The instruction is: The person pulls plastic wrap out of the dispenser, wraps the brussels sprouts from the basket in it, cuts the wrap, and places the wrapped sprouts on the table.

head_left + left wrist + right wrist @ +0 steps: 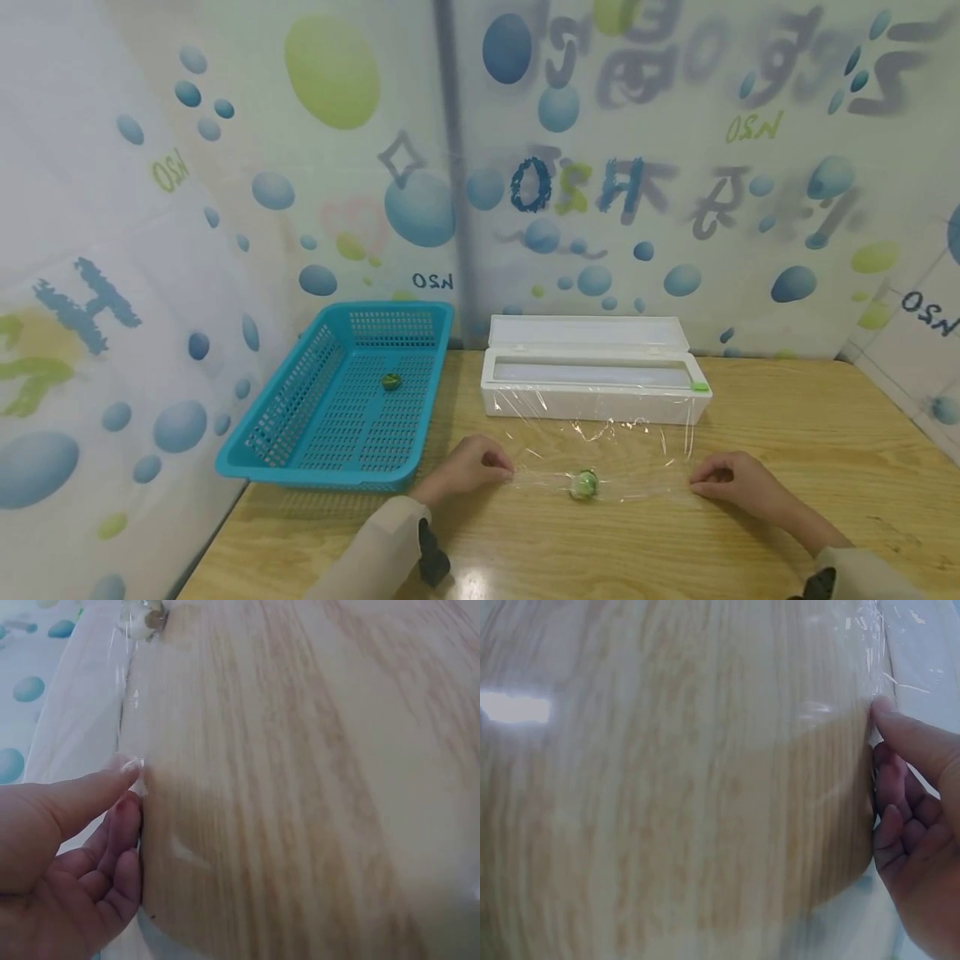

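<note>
A sheet of clear plastic wrap [637, 483] stretches from a white dispenser box [592, 404] toward the person. My left hand [474, 465] pinches its near left corner between thumb and fingertips. At the near right corner my right hand [738, 483] pinches the wrap in the same way. Between the hands sits a small round green vegetable [584, 484], pale with darker leaves; whether it lies under or on the wrap I cannot tell. In the left wrist view the left hand [82, 855] shows its thumb on the film edge; the right hand [919, 802] does likewise in the right wrist view.
A blue plastic basket [431, 400] stands at the left, with a small green piece [391, 381] inside. The dispenser's white lid [588, 332] is raised at the back, and a green slider [700, 387] sits on its right end. A patterned curtain hangs behind the wooden table [810, 417].
</note>
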{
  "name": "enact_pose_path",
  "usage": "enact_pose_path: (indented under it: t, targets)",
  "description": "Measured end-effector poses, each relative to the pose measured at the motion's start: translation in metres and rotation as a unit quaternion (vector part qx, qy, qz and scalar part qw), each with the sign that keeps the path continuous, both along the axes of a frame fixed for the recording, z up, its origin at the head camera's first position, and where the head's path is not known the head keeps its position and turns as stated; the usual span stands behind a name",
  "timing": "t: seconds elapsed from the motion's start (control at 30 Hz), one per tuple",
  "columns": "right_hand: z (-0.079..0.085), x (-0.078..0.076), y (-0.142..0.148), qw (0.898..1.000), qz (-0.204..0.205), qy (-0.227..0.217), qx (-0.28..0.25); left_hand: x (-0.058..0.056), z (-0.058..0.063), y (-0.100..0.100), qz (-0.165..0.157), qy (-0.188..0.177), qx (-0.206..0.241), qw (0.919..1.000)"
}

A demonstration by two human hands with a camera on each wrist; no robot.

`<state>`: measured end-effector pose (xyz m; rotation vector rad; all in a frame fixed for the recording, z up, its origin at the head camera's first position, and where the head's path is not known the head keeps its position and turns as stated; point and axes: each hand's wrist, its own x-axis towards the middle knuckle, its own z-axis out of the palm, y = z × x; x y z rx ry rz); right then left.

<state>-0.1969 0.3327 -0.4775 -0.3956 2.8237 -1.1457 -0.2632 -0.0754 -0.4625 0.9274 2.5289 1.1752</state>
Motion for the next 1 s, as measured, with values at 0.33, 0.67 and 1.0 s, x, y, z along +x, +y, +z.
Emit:
enact_pose_path:
  t: [0.33, 0.67, 1.0]
  targets:
    - [0.014, 0.004, 0.0, 0.999, -0.023, -0.043, 0.005, 0.002, 0.009, -0.003, 0.005, -0.013, -0.012, 0.9998]
    - [0.04, 0.004, -0.035, 0.998, 0.043, 0.044, -0.035, 0.015, 0.033, 0.021, 0.032, 0.009, 0.021, 0.9992]
    - [0.028, 0.004, -0.104, 0.986, 0.103, 0.087, -0.095, 0.034, 0.023, 0.07, 0.005, -0.002, 0.02, 0.9998]
